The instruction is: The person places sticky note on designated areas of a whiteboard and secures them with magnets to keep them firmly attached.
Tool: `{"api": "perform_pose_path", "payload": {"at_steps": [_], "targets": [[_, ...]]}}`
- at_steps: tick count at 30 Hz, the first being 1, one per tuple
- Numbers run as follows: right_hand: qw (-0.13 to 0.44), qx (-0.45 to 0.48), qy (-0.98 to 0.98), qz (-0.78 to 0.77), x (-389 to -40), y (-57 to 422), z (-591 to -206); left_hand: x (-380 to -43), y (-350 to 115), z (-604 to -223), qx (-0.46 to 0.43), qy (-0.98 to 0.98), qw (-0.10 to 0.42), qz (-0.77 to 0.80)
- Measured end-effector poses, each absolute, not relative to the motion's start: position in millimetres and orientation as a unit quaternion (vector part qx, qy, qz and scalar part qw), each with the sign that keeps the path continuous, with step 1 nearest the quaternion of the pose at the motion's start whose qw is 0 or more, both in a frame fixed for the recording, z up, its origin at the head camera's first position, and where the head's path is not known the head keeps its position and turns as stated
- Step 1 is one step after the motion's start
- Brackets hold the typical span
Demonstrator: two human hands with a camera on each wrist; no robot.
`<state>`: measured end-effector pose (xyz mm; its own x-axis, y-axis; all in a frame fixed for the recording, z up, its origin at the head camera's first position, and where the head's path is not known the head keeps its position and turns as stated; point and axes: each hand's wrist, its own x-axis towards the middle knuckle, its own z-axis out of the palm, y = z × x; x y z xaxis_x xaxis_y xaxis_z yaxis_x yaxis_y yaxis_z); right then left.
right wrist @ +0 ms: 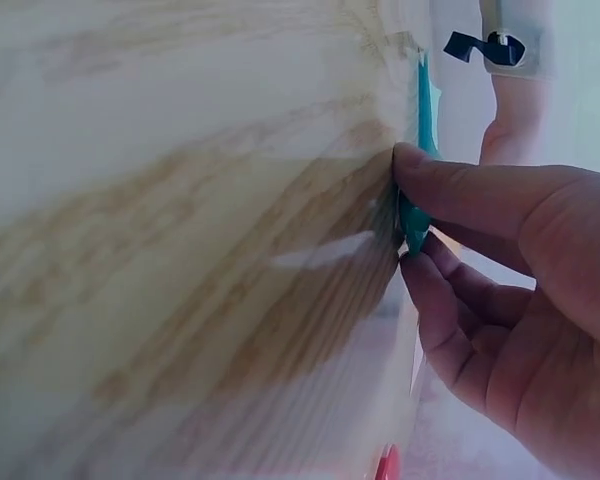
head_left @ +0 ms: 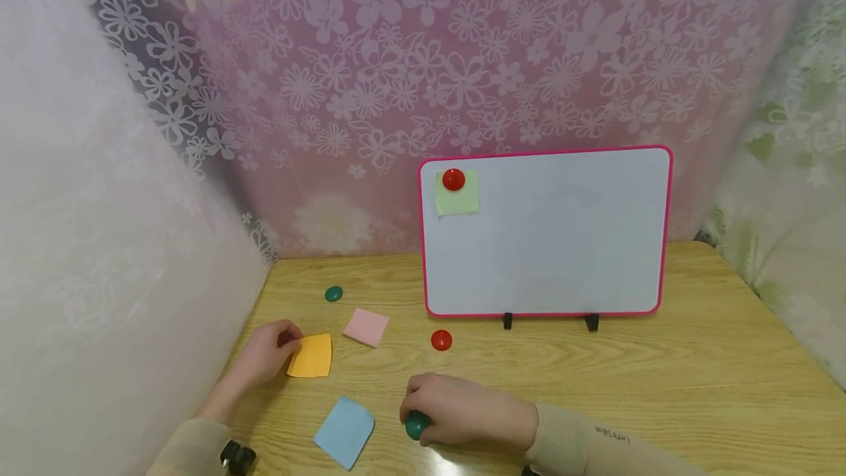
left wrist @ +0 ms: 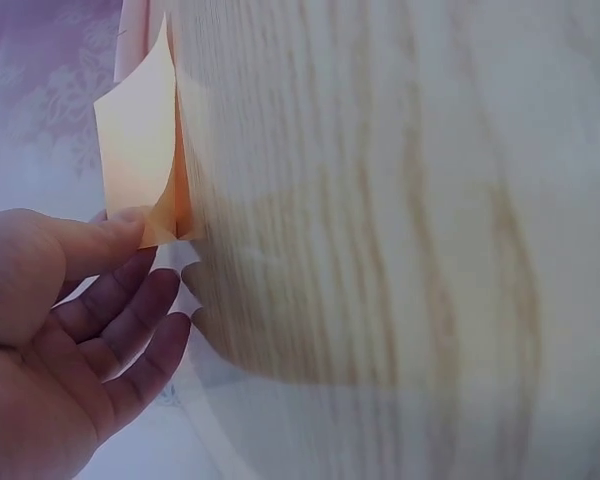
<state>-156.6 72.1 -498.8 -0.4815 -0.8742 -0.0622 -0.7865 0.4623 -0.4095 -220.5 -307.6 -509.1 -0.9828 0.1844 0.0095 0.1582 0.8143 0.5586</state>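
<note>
My left hand [head_left: 267, 352] pinches an orange sticky note [head_left: 312, 356] by its near left side, between thumb and fingers. In the left wrist view the orange note [left wrist: 140, 145] stands up off the tabletop with a bent edge. My right hand [head_left: 456, 408] grips a round green magnet [head_left: 417, 425] on the table, thumb on one side and fingers on the other. The right wrist view shows the green magnet [right wrist: 413, 222] between the thumb and fingertips, close to the wood. A blue sticky note [head_left: 345, 432] lies between the two hands.
A pink-framed whiteboard [head_left: 562, 241] stands on black feet at the back, bearing a light green note [head_left: 457, 200] under a red magnet [head_left: 453, 180]. A pink note [head_left: 366, 327], another green magnet [head_left: 333, 293] and another red magnet [head_left: 441, 340] lie on the wooden table [head_left: 595, 380].
</note>
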Motion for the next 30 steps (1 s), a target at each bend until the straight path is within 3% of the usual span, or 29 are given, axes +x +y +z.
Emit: {"api": "perform_pose_path", "payload": {"at_steps": [17,30], "targets": [[0.108,-0.512,0.832,-0.187,-159,77,-505,-210,-313,-513,0.031,0.943,0.001,0.331],[0.134,-0.5,0.83,-0.209,-159,80,-503,-204,-318,-513,0.006,0.932,-0.005,0.363]]}}
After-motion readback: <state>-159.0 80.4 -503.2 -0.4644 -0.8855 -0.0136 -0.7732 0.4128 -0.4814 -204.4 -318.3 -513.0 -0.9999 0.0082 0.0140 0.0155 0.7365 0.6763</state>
